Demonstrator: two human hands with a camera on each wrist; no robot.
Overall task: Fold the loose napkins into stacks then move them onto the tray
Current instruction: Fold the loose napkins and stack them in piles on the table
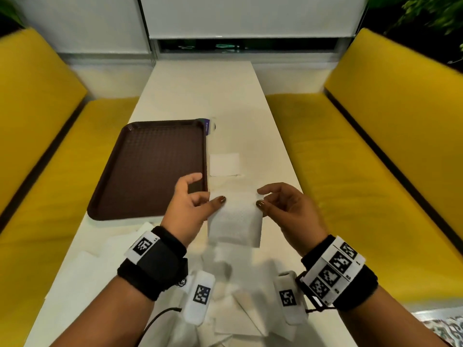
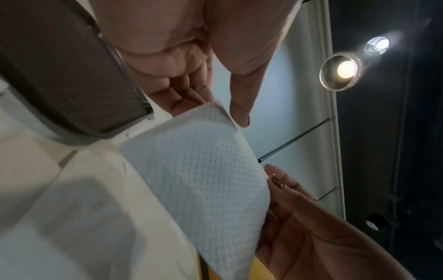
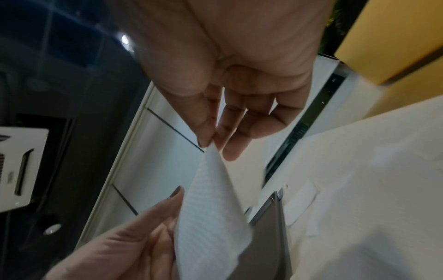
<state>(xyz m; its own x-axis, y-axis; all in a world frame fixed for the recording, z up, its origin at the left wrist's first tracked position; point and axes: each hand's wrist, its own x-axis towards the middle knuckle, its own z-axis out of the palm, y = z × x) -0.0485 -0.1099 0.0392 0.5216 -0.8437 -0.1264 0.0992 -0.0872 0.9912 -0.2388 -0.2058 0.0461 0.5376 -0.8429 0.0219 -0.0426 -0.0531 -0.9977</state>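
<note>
A white embossed napkin (image 1: 235,225) hangs in the air above the table, held at its two upper corners. My left hand (image 1: 193,199) pinches the left corner between thumb and fingers, and my right hand (image 1: 278,199) pinches the right corner. The same napkin (image 2: 199,166) fills the left wrist view and shows edge-on in the right wrist view as a napkin (image 3: 210,208). A folded napkin (image 1: 224,164) lies flat on the table beside the tray. The brown tray (image 1: 150,169) sits to the left with nothing on it. Loose napkins (image 1: 82,279) lie scattered near the front edge.
The long white table (image 1: 208,96) runs away from me between two yellow bench seats (image 1: 375,159). A small dark-edged card (image 1: 209,126) lies by the tray's far right corner. A black cable (image 1: 160,316) trails from my left wrist.
</note>
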